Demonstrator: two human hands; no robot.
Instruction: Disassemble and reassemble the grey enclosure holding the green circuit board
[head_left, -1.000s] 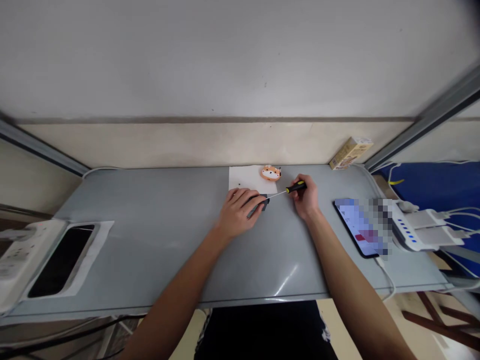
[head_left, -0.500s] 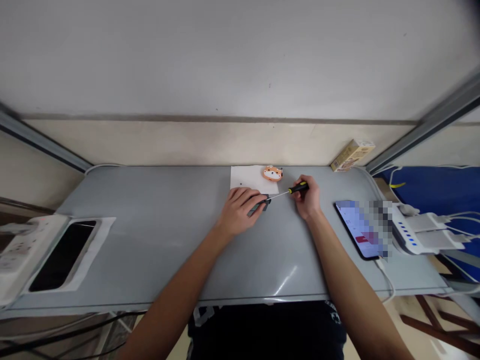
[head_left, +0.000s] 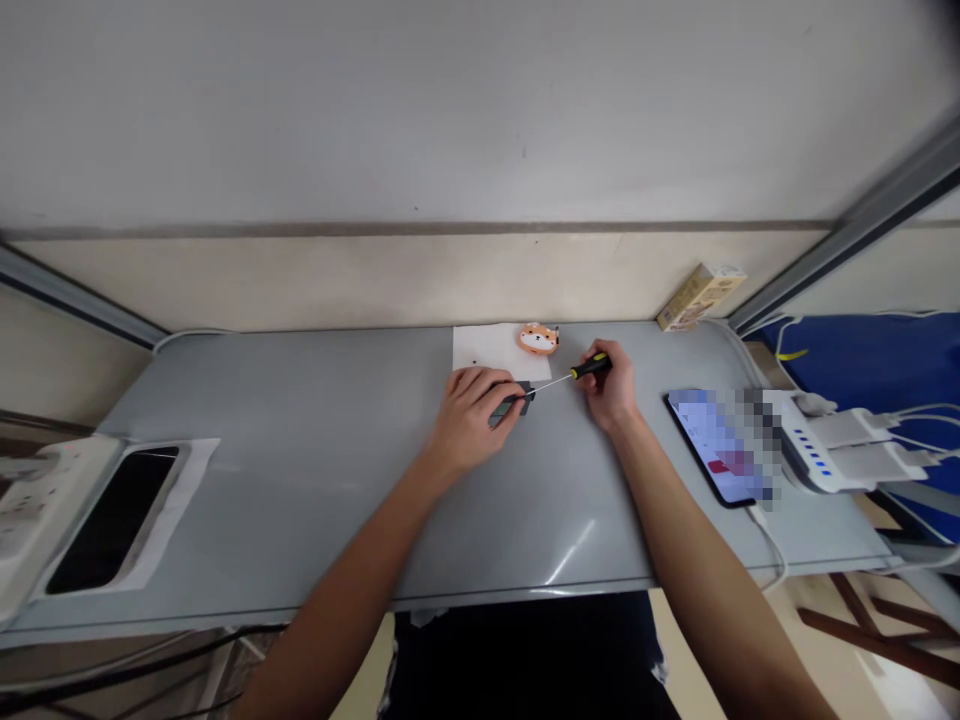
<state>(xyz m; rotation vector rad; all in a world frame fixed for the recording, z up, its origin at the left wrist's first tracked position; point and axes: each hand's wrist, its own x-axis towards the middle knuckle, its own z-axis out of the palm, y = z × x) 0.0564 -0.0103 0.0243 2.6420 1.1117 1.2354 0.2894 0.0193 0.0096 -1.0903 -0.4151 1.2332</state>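
Note:
My left hand [head_left: 471, 416] lies over a small dark grey part [head_left: 516, 402] on the grey table [head_left: 315, 470], its fingers curled round the part and pinning it down. My right hand [head_left: 609, 391] is closed on a screwdriver [head_left: 577, 372] with a black and yellow handle. The thin metal shaft points left and its tip touches the dark part. Just behind the hands lies a white sheet of paper [head_left: 487, 348] with an orange animal-shaped object [head_left: 538, 338] on its right corner.
A lit phone [head_left: 716, 445] lies at the right beside a white charging hub [head_left: 832, 455] with cables. A dark phone [head_left: 112, 517] on white paper and a power strip [head_left: 22, 520] sit at the far left. A small tan box [head_left: 696, 296] leans against the back wall.
Both hands stay on the part and the screwdriver. The view has shifted slightly, so everything sits a little higher and to the left.

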